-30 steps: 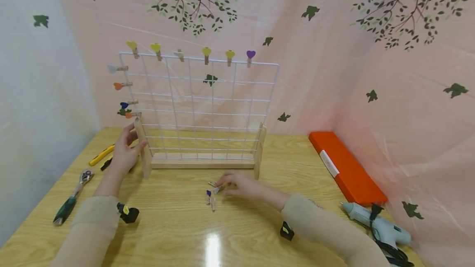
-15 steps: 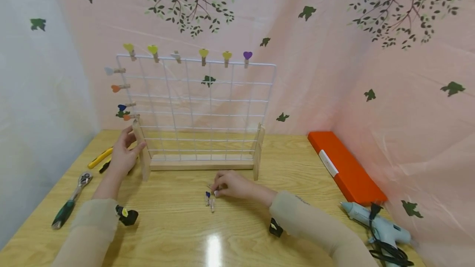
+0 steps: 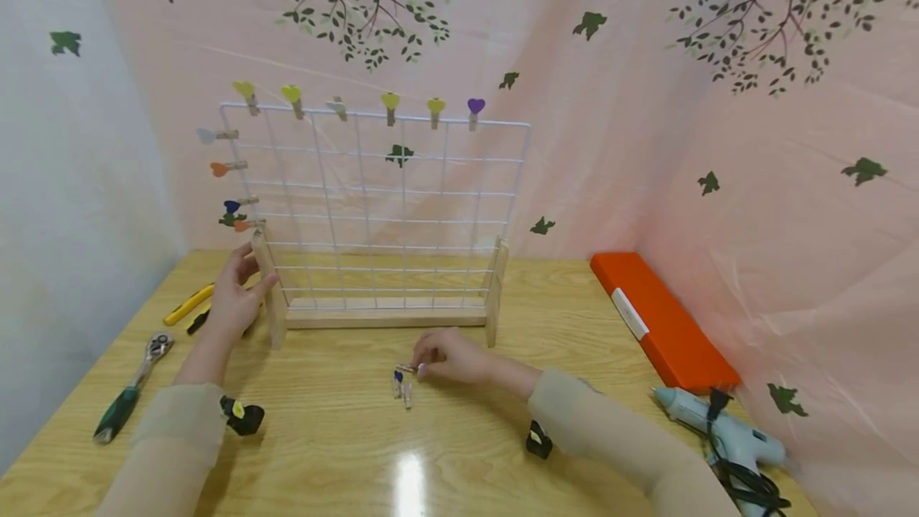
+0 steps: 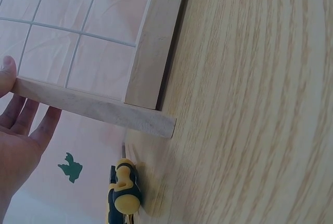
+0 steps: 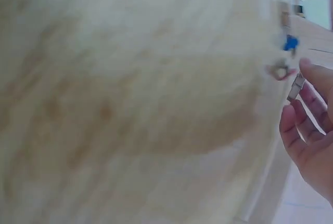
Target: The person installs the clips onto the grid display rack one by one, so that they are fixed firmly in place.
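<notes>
R wrist view: loose clips blurry, R grip cut off.

Left hand higher, gripping; right hand lower, pinching

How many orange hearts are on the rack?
2, both on the left edge of the rack: one orange heart just above the blue heart, another orange heart below it.

We wear long, plain sleeves of pale beige cloth. Our left sleeve ends in a broad, loose left cuff. Just right of the left cuff sits a small black box with a yellow mark. Well right of the left cuff comes our matching right sleeve, with another black box beside it.
</notes>
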### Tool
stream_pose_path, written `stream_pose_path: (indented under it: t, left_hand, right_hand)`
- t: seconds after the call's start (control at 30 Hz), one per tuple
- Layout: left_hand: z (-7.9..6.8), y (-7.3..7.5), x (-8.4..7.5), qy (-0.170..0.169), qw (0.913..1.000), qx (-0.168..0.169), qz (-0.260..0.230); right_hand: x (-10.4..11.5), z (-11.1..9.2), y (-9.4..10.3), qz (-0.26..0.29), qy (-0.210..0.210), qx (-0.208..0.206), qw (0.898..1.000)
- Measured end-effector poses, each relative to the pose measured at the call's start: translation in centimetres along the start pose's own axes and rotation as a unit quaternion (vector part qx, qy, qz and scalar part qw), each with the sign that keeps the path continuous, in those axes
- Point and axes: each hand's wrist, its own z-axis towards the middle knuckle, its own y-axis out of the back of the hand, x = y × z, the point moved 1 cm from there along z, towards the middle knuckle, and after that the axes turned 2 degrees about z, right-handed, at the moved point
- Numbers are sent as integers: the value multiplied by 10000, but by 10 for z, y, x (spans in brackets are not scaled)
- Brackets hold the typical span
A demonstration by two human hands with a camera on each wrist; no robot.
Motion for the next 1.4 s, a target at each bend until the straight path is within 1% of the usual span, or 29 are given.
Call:
stream_pose_path:
  t: [0.07, 0.17, 0.27, 0.3, 0.33, 0.4, 0.47, 0.57, 0.6, 0.63, 0.7, 0.73, 0.87, 1.0, 1.13, 1.27, 1.33, 1.4]
  left_hand:
    - [0, 0, 0, 13, 10000, 24, -16]
    - [0, 0, -1, -2, 10000, 58, -17]
    - [1, 0, -2, -4, 10000, 74, -20]
    - [1, 0, -3, -4, 10000, 71, -32]
    - [2, 0, -3, 1, 10000, 71, -22]
    - [2, 0, -4, 6, 10000, 73, -32]
    - [3, -1, -4, 19, 10000, 70, -44]
    - [3, -1, -4, 14, 9999, 66, -80]
    - [3, -1, -4, 29, 9999, 73, -84]
    - [3, -1, -4, 29, 9999, 79, -98]
    - [3, -1, -4, 32, 9999, 104, -115]
    - [3, -1, -4, 27, 9999, 118, -110]
    - [1, -2, -2, 27, 9998, 163, -90]
    - [0, -1, -1, 23, 9998, 174, -100]
    - [0, -1, 0, 56, 9998, 162, -94]
    - [0, 1, 0, 95, 9998, 163, -73]
    - [0, 1, 0, 98, 9998, 154, -73]
    - [-1, 1, 0, 92, 9998, 139, -74]
  right_hand:
    - [5, -3, 8, 49, -97, -161, 9998]
    - [17, -7, 25, 119, -378, -351, 9986]
    - [32, -10, 47, 496, -467, -559, 9961]
    - [37, -10, 56, 538, -415, -674, 9954]
    - [42, -11, 65, 570, -270, -817, 9947]
    - [53, -13, 84, 489, -121, -1087, 9928]
    - [64, -16, 105, 342, -113, -1352, 9902]
    - [92, -21, 138, 349, -281, -1730, 9839]
    - [101, -23, 150, 367, -274, -1856, 9816]
    - [110, -25, 161, 369, -315, -2019, 9782]
    - [126, -28, 182, 348, -251, -2347, 9711]
    - [130, -29, 192, 278, -191, -2521, 9671]
    - [141, -31, 225, 292, -195, -3169, 9478]
    - [146, -28, 253, 315, -129, -3747, 9265]
    - [146, -21, 274, 277, -48, -4183, 9079]
    - [145, -12, 288, 270, -59, -4485, 8933]
    - [144, -8, 293, 301, -97, -4555, 8897]
    - [143, -4, 296, 286, -141, -4572, 8888]
